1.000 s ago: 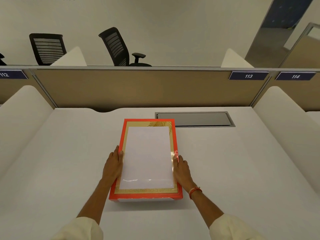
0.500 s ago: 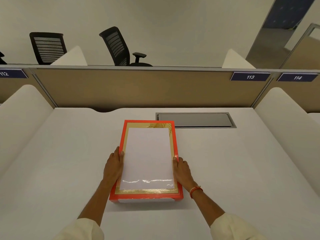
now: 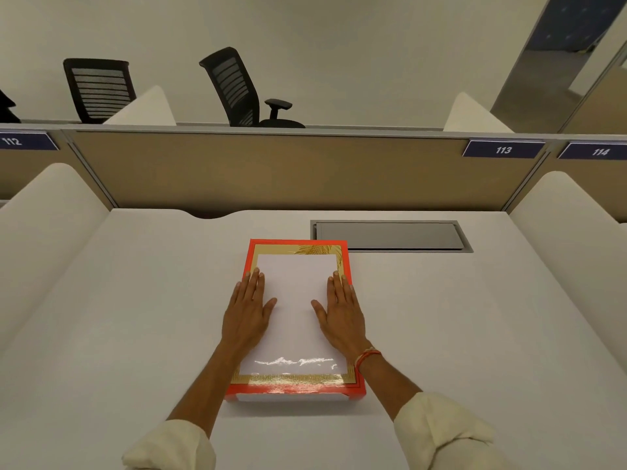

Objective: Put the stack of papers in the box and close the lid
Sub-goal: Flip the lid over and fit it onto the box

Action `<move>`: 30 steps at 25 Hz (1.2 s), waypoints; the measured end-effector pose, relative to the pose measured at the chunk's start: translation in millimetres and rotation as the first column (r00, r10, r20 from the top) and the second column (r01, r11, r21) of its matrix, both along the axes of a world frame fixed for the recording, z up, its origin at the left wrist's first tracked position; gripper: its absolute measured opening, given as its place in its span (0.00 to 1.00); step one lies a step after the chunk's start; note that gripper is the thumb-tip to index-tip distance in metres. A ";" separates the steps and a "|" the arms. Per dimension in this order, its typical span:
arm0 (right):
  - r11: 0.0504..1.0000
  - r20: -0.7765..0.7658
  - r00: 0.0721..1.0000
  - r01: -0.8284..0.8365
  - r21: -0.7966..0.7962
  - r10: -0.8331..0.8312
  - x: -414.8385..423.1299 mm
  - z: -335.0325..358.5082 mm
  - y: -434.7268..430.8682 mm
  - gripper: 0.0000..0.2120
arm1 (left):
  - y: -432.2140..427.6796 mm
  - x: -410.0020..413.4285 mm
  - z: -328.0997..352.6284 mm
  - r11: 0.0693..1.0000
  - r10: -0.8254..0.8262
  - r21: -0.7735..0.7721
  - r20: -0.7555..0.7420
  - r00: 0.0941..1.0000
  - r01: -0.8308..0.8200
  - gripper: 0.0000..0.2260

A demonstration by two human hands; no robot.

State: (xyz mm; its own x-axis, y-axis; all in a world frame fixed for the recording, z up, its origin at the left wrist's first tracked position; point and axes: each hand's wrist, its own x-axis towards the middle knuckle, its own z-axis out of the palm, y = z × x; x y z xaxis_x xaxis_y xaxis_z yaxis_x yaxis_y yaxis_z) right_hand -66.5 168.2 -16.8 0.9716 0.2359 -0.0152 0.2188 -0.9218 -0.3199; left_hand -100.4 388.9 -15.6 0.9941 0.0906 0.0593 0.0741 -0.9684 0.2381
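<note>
A flat box with an orange-red lid [image 3: 294, 390], gold border and glossy white centre panel lies closed on the white desk [image 3: 135, 334] in front of me. The white base shows under the lid's near edge. My left hand [image 3: 249, 308] rests flat, palm down, on the lid's left side. My right hand [image 3: 341, 310] rests flat on its right side, fingers extended toward the far end. Neither hand grips anything. No papers are visible; the box's inside is hidden.
A grey metal cable hatch [image 3: 390, 236] is set into the desk behind the box at the right. A tan partition [image 3: 271, 171] closes the back, white side dividers [image 3: 44, 218] flank the desk. Two black office chairs [image 3: 234, 88] stand beyond.
Both hands moved from gripping the lid's left and right edges up onto its top surface, now lying flat. The box stayed in place.
</note>
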 end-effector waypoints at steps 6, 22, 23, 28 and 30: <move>0.999 -0.027 1.000 -0.013 -0.053 0.012 5.1 -11.5 3.3 0.36 | -0.6 2.1 -11.8 1.000 -0.002 -0.015 -0.061 0.998 0.001 0.45; 0.997 0.012 1.000 0.008 -0.078 -0.007 3.5 -23.9 4.7 0.36 | -2.5 0.8 -21.7 0.999 0.022 0.026 -0.064 0.998 -0.021 0.37; 0.997 0.016 1.000 0.006 -0.073 -0.005 3.0 -24.0 5.2 0.36 | -2.6 0.4 -21.6 1.000 0.022 0.023 -0.064 0.998 -0.020 0.37; 0.997 -0.004 1.000 0.006 -0.073 -0.006 2.8 -18.4 4.1 0.36 | -5.0 0.0 -15.5 0.999 0.017 0.033 -0.072 0.997 -0.014 0.42; 0.999 -0.033 0.999 0.001 -0.042 -0.002 2.6 -13.8 2.7 0.35 | -4.3 0.3 -13.3 1.000 0.019 0.020 -0.069 0.997 -0.018 0.44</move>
